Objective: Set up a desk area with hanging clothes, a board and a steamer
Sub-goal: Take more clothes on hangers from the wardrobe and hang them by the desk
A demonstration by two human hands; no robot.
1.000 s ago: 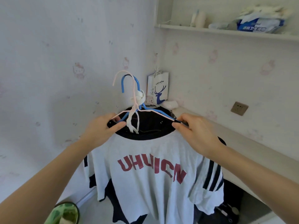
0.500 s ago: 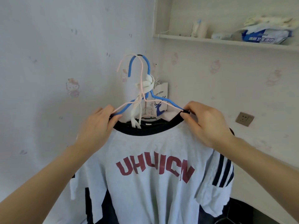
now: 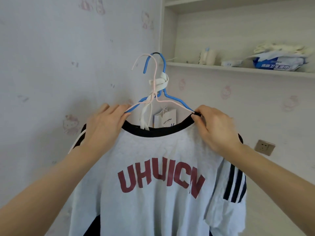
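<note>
Item: grey T-shirt with a black collar and red lettering, on a blue hanger paired with a pink hanger; a white strip of cloth ties the two necks together.
Location: held up in the air in front of the wall corner, hooks just left of the shelf edge and not caught on anything visible.
Left hand: raised, back toward the camera, fingers closed over the left shoulder of the shirt and the hanger arm beneath.
Right hand: raised level with the left, thumb and forefinger pinched on the collar end and hanger arm.
Step in hand: judged to be lifting the shirt toward a hanging point, which is not in view.
Handling advice: keep both shoulders level so the shirt stays seated; steer both hooks together, since the tie may twist them.
Background: paper bag behind the collar; wall socket at right.
</note>
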